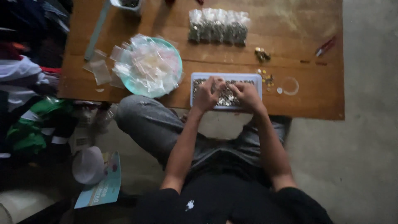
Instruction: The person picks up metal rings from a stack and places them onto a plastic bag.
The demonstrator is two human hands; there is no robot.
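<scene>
A shallow white tray [199, 77] full of small silvery metal pieces [227, 98] lies at the near edge of a low wooden table [290, 25]. My left hand [206, 94] and my right hand [248, 93] both rest in the tray, fingers curled down among the pieces. Whether either hand pinches a piece is hidden by the fingers. A row of small clear bags filled with the same pieces [218, 26] stands farther back on the table.
A teal bowl [176, 54] heaped with empty clear bags sits left of the tray, with loose bags [99, 66] beside it. Small gold parts [262, 54], a clear ring [291, 86] and a red tool [326, 46] lie to the right. Clothes, a white cap [88, 165] and a leaflet lie on the floor at the left.
</scene>
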